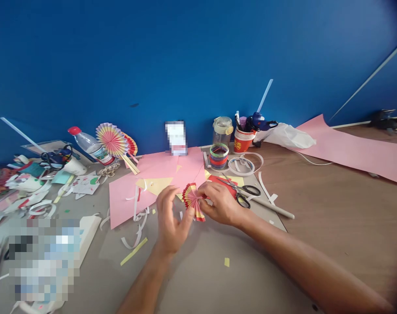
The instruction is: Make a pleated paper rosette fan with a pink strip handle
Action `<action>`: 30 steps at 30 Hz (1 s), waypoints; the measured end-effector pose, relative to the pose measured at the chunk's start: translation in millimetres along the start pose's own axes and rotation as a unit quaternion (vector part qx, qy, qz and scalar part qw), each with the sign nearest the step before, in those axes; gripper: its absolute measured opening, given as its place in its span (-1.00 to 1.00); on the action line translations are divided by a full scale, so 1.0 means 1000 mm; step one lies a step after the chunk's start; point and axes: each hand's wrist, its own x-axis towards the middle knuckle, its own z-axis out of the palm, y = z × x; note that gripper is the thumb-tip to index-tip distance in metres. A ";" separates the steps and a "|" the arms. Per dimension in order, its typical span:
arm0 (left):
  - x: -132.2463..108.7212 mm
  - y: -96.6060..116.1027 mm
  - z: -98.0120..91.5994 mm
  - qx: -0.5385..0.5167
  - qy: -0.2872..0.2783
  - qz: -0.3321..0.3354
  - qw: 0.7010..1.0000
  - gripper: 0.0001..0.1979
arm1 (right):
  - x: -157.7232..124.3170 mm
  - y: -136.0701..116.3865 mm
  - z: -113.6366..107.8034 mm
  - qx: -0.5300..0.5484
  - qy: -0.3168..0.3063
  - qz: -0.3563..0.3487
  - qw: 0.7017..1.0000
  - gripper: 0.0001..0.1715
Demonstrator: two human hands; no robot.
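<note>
A small pleated paper fan point(192, 198), pink with yellow and red bands along its rim, is spread in a partial circle above the mat. My right hand point(218, 201) pinches it at the gathered centre, thumb and fingers closed. On its other side, my left hand point(172, 220) is open and curved, with the thumb tip at the fan's lower edge and the fingers well apart from the thumb. Black-handled scissors point(247, 192) lie just beyond my right hand, over red paper point(229, 185). Pink sheets point(159, 163) and a yellow piece point(155, 185) lie behind the fan.
A finished fan on sticks point(112, 140) leans by a plastic bottle point(89, 141) at left. Tape rolls point(218, 156), a clear cup point(222, 131) and a red paper cup point(243, 140) stand at the back. A pale rod point(273, 207) lies right. Paper strips point(134, 251) litter the mat.
</note>
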 end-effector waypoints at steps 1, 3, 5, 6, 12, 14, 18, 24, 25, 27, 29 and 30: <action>-0.001 0.000 0.000 0.081 0.000 0.069 0.994 -0.54 | -0.001 0.001 0.001 -0.018 -0.006 -0.012 1.000 -0.90; -0.002 -0.002 0.001 0.189 -0.027 0.153 0.969 -0.53 | -0.002 0.002 0.002 -0.047 -0.023 -0.029 0.998 -0.89; -0.001 -0.006 0.003 0.238 -0.047 0.181 0.953 -0.58 | -0.002 0.003 0.003 -0.056 -0.037 -0.043 0.997 -0.85; -0.001 -0.008 0.004 0.248 -0.047 0.185 0.950 -0.62 | -0.003 0.004 0.003 -0.055 -0.039 -0.047 0.997 -0.84; 0.003 -0.012 0.004 0.281 -0.014 0.173 0.944 -0.77 | -0.004 0.004 0.003 -0.047 -0.045 -0.034 0.997 -0.85; 0.003 -0.011 0.005 0.294 -0.008 0.174 0.940 -0.80 | -0.005 0.004 0.004 -0.055 -0.049 -0.036 0.997 -0.84; 0.002 -0.009 0.008 0.330 0.001 0.188 0.925 -0.85 | -0.006 0.002 0.006 -0.072 -0.045 -0.039 0.996 -0.83; 0.003 -0.014 0.009 0.326 -0.011 0.212 0.921 -0.82 | -0.005 0.000 0.005 -0.078 -0.051 -0.024 0.995 -0.82; 0.003 -0.014 0.008 0.314 -0.013 0.209 0.926 -0.82 | -0.005 0.000 0.005 -0.071 -0.045 -0.016 0.996 -0.83; 0.001 -0.012 0.004 0.276 0.006 0.202 0.940 -0.77 | -0.005 0.000 0.004 -0.052 -0.012 0.018 0.998 -0.86; -0.002 -0.008 0.000 0.222 0.048 0.194 0.954 -0.72 | -0.004 0.000 0.005 -0.016 0.039 0.086 0.995 -0.90; -0.004 -0.005 -0.002 0.188 0.063 0.188 0.962 -0.75 | -0.004 0.000 0.007 0.011 0.067 0.131 0.989 -0.90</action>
